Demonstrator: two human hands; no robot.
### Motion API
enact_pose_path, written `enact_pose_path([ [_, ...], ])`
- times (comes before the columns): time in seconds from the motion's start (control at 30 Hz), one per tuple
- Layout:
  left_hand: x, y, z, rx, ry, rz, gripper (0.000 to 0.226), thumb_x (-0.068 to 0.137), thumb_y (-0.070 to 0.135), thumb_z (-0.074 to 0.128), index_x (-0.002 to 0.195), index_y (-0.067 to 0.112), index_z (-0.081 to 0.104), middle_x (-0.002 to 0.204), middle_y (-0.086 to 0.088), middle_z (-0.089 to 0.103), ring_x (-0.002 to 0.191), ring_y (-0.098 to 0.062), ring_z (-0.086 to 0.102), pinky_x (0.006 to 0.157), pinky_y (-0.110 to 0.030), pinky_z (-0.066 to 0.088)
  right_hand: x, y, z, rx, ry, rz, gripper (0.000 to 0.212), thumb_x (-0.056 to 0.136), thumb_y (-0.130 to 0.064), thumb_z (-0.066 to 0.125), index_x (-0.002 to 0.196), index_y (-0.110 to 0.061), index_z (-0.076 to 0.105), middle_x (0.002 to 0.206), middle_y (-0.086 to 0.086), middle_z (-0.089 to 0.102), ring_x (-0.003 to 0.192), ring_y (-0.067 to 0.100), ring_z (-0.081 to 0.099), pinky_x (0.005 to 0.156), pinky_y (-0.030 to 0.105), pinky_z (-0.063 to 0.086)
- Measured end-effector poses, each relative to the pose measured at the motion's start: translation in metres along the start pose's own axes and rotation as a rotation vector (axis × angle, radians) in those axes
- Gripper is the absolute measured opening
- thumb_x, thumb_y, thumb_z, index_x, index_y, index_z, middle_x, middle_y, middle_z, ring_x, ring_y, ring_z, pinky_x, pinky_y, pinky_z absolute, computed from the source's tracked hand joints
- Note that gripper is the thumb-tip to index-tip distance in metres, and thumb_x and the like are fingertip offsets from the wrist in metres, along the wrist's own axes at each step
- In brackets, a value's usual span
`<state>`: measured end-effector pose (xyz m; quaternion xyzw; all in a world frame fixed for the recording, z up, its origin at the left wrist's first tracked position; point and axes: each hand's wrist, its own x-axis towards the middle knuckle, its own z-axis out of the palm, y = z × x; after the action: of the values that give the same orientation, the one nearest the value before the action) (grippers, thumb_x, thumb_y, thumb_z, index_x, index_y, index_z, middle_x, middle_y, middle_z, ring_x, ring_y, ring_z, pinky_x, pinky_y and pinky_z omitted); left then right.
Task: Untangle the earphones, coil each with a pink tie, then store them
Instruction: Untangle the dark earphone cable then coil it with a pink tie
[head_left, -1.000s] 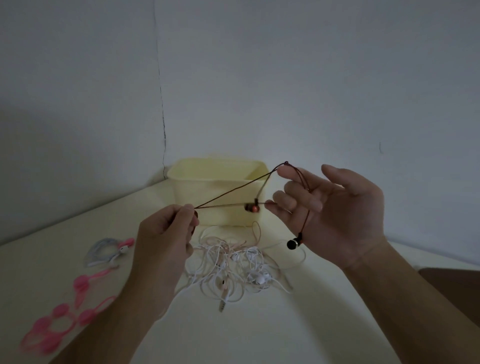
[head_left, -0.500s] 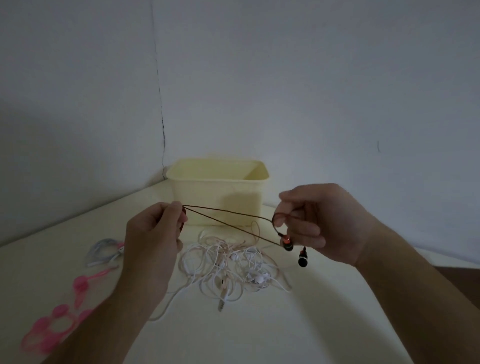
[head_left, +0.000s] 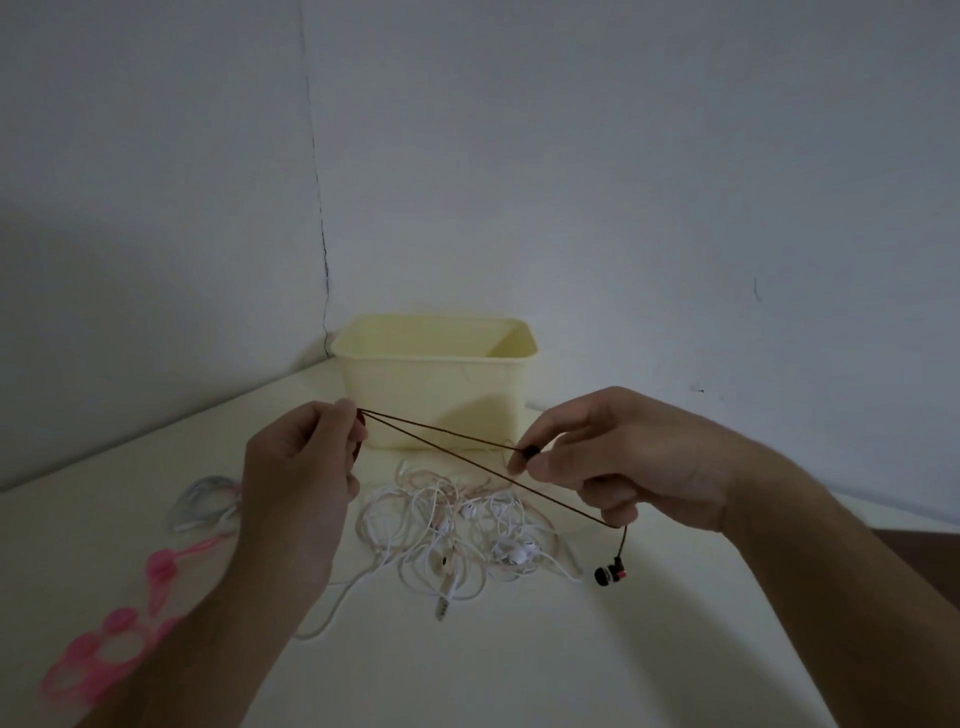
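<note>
Presently: dark earphone cord (head_left: 457, 441), two strands held taut in the air above the table (head_left: 519, 665), running left to right. Left hand (head_left: 296, 493) pinches the folded end; right hand (head_left: 623, 462) pinches the other, one earbud (head_left: 610, 574) dangling below. Pink ties (head_left: 104, 644) lie nearer the left hand.

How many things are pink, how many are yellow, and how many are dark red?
Pink: at least 2 ties, a single pink tie and a bunch of pink ties too overlapped to count.
Yellow: 1, the yellow bin.
Dark red: 1, the dark red earphone cord stretched between both hands.
Total: at least 4.
</note>
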<state>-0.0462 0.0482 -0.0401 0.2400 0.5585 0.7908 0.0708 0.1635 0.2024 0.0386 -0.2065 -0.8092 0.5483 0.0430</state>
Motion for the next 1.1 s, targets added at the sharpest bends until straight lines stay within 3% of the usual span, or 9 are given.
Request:
enact_pose_path([
  [0.13,0.0,0.0,0.001,-0.011,-0.011,-0.005,0.046,0.1,0.014,0.061,0.055,0.017,0.063,0.049,0.006,0.038,0.065,-0.027,0.032,0.056,-0.033,0.025,0.007,0.003,0.005,-0.153,0.112,-0.017,0.024,0.09,-0.03,0.083,0.09,-0.006,0.077,0.059,-0.002,0.048,0.052,0.015,0.035,0.048,0.026,0.026],
  [0.23,0.001,0.0,0.0,-0.021,-0.009,-0.01,0.046,0.1,0.014,0.061,0.054,0.018,0.063,0.05,0.005,0.04,0.067,-0.028,0.033,0.056,-0.033,0.025,0.008,0.004,0.006,-0.145,0.156,-0.05,0.013,0.093,-0.017,0.076,0.083,-0.009,0.077,0.062,0.003,0.055,0.051,0.016,0.037,0.049,0.027,0.026],
  [0.4,0.004,0.0,-0.002,-0.035,0.008,-0.027,0.047,0.1,0.015,0.061,0.053,0.018,0.063,0.049,0.006,0.04,0.065,-0.027,0.034,0.056,-0.033,0.027,0.008,0.003,0.0,0.018,0.123,-0.088,0.028,0.095,0.001,0.052,0.099,-0.004,0.079,0.084,0.014,0.067,0.055,0.022,0.035,0.056,0.035,0.019],
  [0.6,0.005,0.001,-0.001,-0.044,0.035,-0.033,0.05,0.1,0.013,0.06,0.05,0.016,0.059,0.046,0.008,0.038,0.055,-0.021,0.031,0.058,-0.035,0.029,0.012,0.014,-0.006,0.097,0.149,-0.105,0.031,0.099,0.016,0.05,0.114,0.002,0.073,0.105,0.019,0.078,0.062,0.021,0.054,0.054,0.025,0.045],
  [0.93,0.004,-0.001,-0.001,-0.02,0.023,-0.015,0.049,0.1,0.015,0.06,0.051,0.017,0.06,0.05,0.004,0.04,0.071,-0.031,0.036,0.056,-0.032,0.029,0.013,0.014,-0.001,-0.061,0.271,-0.039,0.022,0.092,0.019,0.061,0.106,0.003,0.068,0.095,0.012,0.082,0.065,0.022,0.072,0.055,0.029,0.049],
  [1.1,0.004,-0.003,-0.003,-0.019,0.015,-0.008,0.046,0.099,0.015,0.061,0.054,0.017,0.062,0.05,0.004,0.038,0.067,-0.03,0.034,0.057,-0.033,0.029,0.013,0.012,0.004,-0.073,0.319,-0.01,0.018,0.094,0.018,0.06,0.107,0.006,0.065,0.094,0.011,0.082,0.069,0.028,0.077,0.053,0.029,0.053],
])
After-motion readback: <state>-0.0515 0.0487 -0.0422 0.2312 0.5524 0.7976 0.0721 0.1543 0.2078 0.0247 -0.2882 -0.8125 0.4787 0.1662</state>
